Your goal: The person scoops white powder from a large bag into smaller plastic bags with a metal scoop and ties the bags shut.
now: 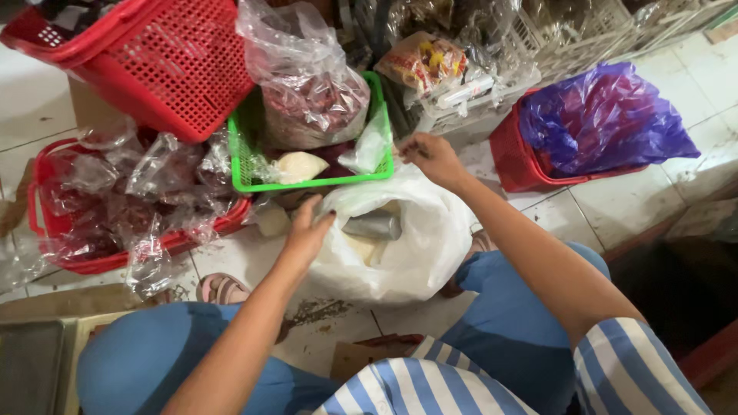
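Hands first: the left hand (pixel 307 230) is gripping the rim of a white plastic sack (pixel 407 253), pulling the mouth wide so the pale grainy stuff and a metal scoop cup (pixel 374 225) lying inside are easy to get at. The right hand (pixel 432 157) is pinching the far edge of that same sack, fingers closed narrow on the plastic, just beside the green basket (pixel 307 183). So the sack is sitting on the floor between the person's knees, being held open from both sides.

The green basket is carrying a clear bag of reddish dried stuff (pixel 315 100) and a small white packet (pixel 300 165), probably kept within reach. Red baskets (pixel 165 69) of clear bags are crowding the left, and another one with a purple bag (pixel 603 119) is sitting off to the right. All of it is resting on a white tiled floor (pixel 615 204), a bit grubby, looking like a cramped shop corner.
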